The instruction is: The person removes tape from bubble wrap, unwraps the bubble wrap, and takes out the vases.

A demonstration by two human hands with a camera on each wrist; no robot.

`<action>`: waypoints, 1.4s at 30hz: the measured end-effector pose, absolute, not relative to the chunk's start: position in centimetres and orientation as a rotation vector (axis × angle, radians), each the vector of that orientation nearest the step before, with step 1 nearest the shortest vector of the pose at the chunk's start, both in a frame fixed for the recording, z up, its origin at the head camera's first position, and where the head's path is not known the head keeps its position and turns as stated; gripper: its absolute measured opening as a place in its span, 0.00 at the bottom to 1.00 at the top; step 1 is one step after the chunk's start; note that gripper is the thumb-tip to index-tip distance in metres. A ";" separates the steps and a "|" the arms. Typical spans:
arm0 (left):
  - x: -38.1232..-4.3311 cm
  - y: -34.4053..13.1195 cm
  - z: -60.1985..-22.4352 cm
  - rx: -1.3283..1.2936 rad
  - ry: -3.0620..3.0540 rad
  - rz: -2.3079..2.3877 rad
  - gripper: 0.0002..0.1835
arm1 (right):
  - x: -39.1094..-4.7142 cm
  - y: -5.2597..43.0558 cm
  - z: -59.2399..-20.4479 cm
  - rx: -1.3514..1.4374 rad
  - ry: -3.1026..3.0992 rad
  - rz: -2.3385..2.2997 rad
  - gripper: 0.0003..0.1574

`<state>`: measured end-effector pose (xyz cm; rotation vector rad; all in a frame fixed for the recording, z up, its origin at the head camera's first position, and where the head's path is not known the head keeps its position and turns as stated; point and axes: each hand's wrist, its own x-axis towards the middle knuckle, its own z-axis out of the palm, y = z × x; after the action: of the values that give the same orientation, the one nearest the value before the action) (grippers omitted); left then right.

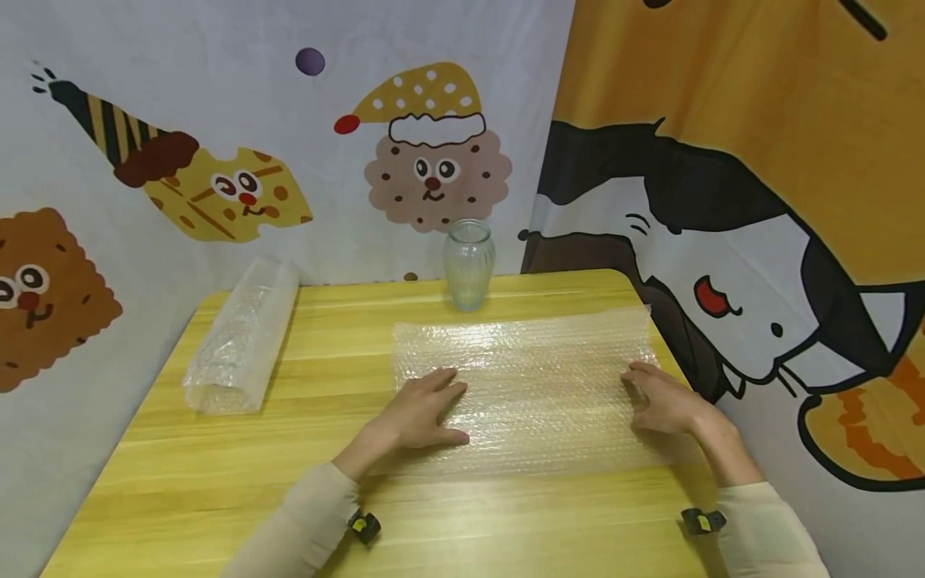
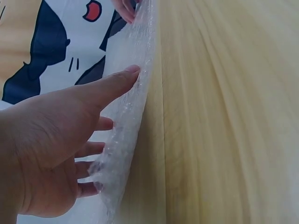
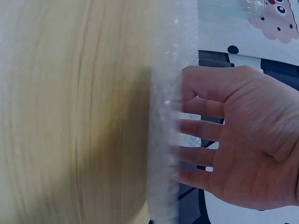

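Observation:
A sheet of clear bubble wrap (image 1: 542, 385) lies spread over the right half of the wooden table. My left hand (image 1: 422, 409) rests on its left part, thumb and fingers spread. In the left wrist view the thumb (image 2: 112, 86) stretches along the wrap while the other fingertips touch it lower down. At the sheet's right edge is my right hand (image 1: 661, 397), its fingers reaching onto the wrap. The right wrist view shows those fingers (image 3: 201, 128) extended, their tips hidden at the bubble wrap (image 3: 166, 116). A clear glass vase (image 1: 469, 269) stands upright just behind the sheet.
A roll of bubble wrap (image 1: 242, 341) lies at the table's left side. Behind the wooden table (image 1: 318, 457) hangs a cloth backdrop (image 1: 253, 48) printed with cartoon figures, which continues down the right side.

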<state>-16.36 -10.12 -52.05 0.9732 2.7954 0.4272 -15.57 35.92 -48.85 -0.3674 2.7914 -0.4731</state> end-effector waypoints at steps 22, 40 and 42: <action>-16.0 -8.1 -52.3 0.958 2.802 0.373 0.51 | -15.6 36.4 -49.5 -0.245 2.862 -0.451 0.44; -15.7 -8.3 -52.2 0.947 2.804 0.502 0.48 | -14.4 34.9 -49.9 -0.361 2.971 -0.415 0.39; -15.7 -8.3 -52.2 0.954 2.811 0.489 0.47 | -14.3 34.5 -49.8 -0.407 2.996 -0.436 0.39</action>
<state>-15.70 -8.29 -52.18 0.9536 2.8105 0.4885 -14.31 34.52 -49.83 -0.4073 2.9961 -0.4358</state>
